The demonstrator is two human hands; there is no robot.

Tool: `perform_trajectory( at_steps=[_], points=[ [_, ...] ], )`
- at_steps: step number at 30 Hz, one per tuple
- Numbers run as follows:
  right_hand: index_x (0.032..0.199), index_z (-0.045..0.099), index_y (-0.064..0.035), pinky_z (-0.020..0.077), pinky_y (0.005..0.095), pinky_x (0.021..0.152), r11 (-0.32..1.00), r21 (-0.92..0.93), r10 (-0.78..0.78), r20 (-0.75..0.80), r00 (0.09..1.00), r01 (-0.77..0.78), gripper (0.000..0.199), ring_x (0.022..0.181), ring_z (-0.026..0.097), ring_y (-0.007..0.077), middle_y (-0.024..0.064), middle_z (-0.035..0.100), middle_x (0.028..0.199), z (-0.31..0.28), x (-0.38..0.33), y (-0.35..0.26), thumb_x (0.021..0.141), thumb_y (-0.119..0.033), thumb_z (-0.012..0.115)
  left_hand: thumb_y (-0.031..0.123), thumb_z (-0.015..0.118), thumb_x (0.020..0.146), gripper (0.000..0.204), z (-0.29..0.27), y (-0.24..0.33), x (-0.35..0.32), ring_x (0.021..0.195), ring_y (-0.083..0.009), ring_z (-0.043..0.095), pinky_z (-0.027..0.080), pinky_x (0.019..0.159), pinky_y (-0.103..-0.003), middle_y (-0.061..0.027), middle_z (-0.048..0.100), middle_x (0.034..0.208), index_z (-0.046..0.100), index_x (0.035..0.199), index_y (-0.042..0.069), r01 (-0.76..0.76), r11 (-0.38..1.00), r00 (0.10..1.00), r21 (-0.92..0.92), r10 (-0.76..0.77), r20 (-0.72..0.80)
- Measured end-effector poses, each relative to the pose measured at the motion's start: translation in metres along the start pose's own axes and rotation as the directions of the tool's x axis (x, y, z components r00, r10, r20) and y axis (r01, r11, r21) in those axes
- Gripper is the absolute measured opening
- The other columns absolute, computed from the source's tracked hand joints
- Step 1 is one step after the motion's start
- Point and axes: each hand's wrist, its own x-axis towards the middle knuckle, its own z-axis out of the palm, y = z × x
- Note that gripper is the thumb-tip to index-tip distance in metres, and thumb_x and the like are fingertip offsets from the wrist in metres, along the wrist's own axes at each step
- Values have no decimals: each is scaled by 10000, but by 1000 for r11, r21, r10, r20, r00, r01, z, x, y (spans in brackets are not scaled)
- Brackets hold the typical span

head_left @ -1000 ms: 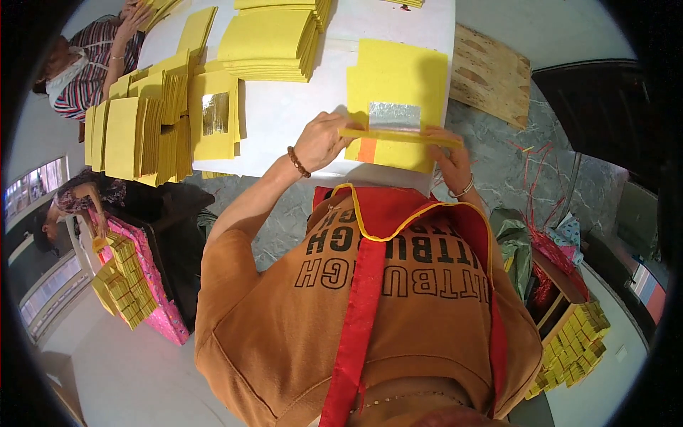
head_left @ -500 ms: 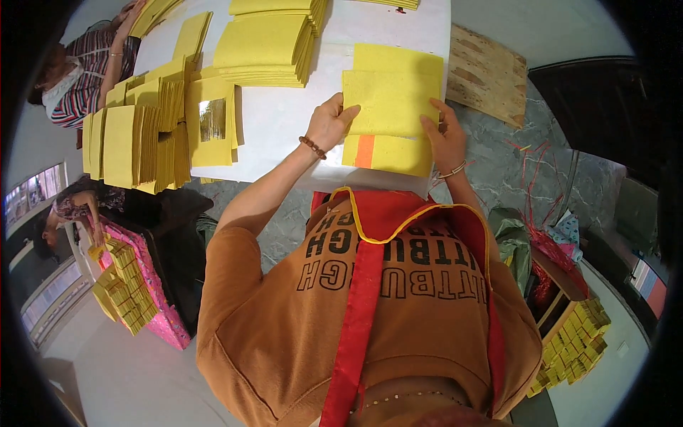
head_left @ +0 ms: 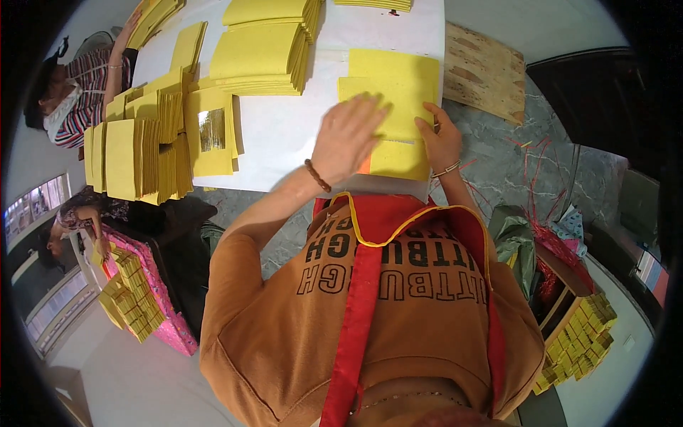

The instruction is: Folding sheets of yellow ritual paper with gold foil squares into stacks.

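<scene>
My left hand (head_left: 347, 136) lies flat across yellow paper sheets (head_left: 400, 97) at the front right of the white table (head_left: 274, 135), its fingers stretched and a little blurred. It covers most of a small orange strip (head_left: 365, 166) near the lower sheet. At the sheets' right edge is my right hand (head_left: 442, 139), thumb and forefinger apart, touching the paper from above. The sheets overlap, with a thin pale gap (head_left: 395, 141) crossing their lower part.
Thick stacks of folded yellow paper (head_left: 256, 57) and upright bundles (head_left: 124, 158) cover the table's left half. A person in a striped top (head_left: 89, 85) works at far left. A second table with a pink cover (head_left: 162, 292) holds yellow bundles. A wooden board (head_left: 484, 71) lies beyond the right edge.
My left hand has moved from the left edge of the paper onto its surface, over the orange strip. My right hand stays at the right edge.
</scene>
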Motion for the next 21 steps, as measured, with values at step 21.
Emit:
perform_trajectory(
  at_steps=[21],
  points=[
    [1121, 571, -64, 336, 317, 968, 920, 392, -37, 29, 999, 23, 293, 1164, 404, 224, 131, 405, 1245, 4, -18, 30, 831, -101, 574, 186, 565, 745, 486, 25, 2, 10, 958, -312, 548, 478, 741, -338, -233, 547, 1057, 473, 1175, -24, -379, 830, 925, 410, 336, 176]
  ],
)
